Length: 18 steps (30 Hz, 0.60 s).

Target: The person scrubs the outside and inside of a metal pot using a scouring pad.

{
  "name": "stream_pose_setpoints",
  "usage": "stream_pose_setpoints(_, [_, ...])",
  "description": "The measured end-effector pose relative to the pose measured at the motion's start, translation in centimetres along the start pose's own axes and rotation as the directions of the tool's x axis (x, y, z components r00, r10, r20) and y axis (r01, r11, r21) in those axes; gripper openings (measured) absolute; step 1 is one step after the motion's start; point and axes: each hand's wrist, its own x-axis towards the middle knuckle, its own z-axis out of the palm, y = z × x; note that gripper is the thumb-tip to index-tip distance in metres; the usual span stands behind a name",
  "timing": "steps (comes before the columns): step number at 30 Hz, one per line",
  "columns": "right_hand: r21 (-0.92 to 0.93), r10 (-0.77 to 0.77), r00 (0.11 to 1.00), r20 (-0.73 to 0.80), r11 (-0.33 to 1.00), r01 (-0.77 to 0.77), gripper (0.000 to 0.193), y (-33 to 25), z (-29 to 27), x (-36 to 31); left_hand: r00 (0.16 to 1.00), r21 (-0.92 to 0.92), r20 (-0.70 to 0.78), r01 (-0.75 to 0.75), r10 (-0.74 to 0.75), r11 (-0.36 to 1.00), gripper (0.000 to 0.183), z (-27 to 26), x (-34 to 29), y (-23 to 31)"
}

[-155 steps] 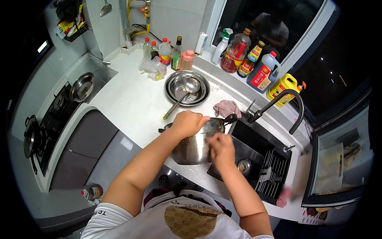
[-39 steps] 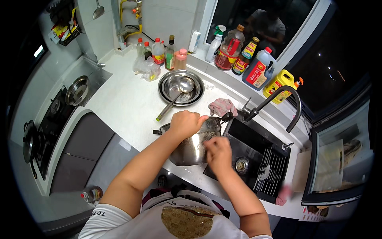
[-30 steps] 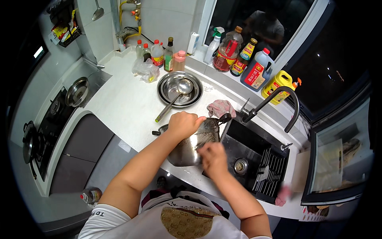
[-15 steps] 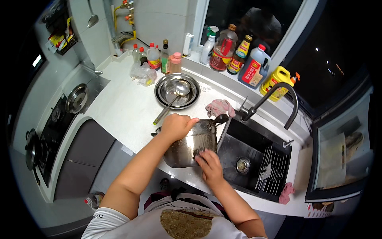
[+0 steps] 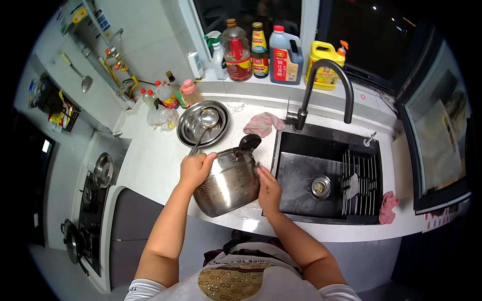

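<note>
A steel pot [image 5: 226, 183] is tilted at the counter's front edge, left of the sink, with a black handle [image 5: 249, 142] showing at its far side. Closed around its left rim is my left hand [image 5: 196, 170], thumb on top; whatever handle lies there is covered. My right hand [image 5: 270, 189] presses a small dark scouring pad [image 5: 257, 165], mostly hidden by the fingers, against the pot's right side. Behind the pot, a ladle [image 5: 209, 119] rests in nested steel bowls [image 5: 185, 131].
A black sink [image 5: 301, 170] with a faucet [image 5: 346, 95] and drying rack [image 5: 359, 175] lies right. Pink cloths [image 5: 262, 124] lie on the counter. Bottles [image 5: 285, 60] line the sill; others [image 5: 167, 95] stand in the corner beside a plastic bag [image 5: 161, 118]. A stove [image 5: 90, 220] is left.
My view has turned right. My left hand has gone from lying over the pot's top to gripping its left rim. The right hand has moved up along the pot's side, and the pot is turned.
</note>
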Motion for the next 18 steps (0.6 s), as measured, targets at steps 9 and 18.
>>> stream_pose_setpoints(9, [-0.08, -0.341, 0.937, 0.077, 0.934, 0.347, 0.036, 0.5, -1.6, -3.0, 1.0, -0.07, -0.011, -0.021, 0.02, 0.997, 0.054, 0.4, -0.1, -1.1])
stream_pose_setpoints(18, [-0.031, -0.362, 0.925, 0.113, 0.929, 0.368, 0.036, -0.1, -2.7, -3.8, 1.0, -0.057, -0.006, 0.005, -0.005, 0.998, 0.054, 0.4, 0.0, 0.0])
